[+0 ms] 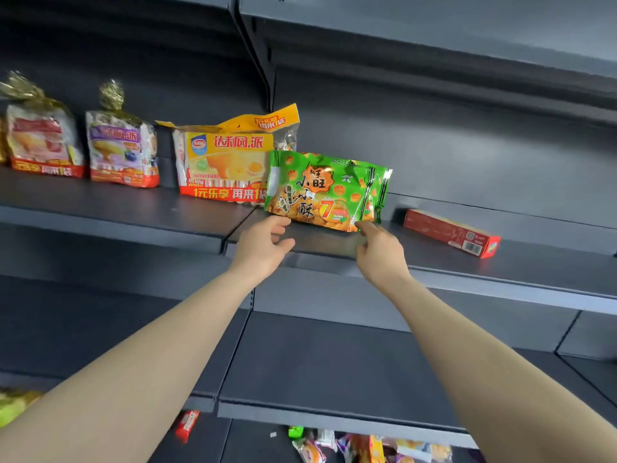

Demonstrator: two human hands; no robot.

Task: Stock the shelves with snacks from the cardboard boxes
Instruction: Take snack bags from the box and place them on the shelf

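Observation:
A green snack bag (327, 192) stands upright on the dark grey shelf (467, 282), leaning beside a yellow pie pack (227, 162). My left hand (263, 242) reaches up to the bag's lower left corner. Its fingertips touch the corner and its thumb is held apart below. My right hand (380, 252) is at the lower right corner, with its fingertips bunched on the bag's edge. No cardboard box is in view.
Two gold-tied pastry bags (43, 142) (123, 152) stand further left on the same shelf. A red box (450, 232) lies flat to the right. A bare lower shelf (334, 372) juts out under my arms. Mixed snacks (350, 446) sit below it.

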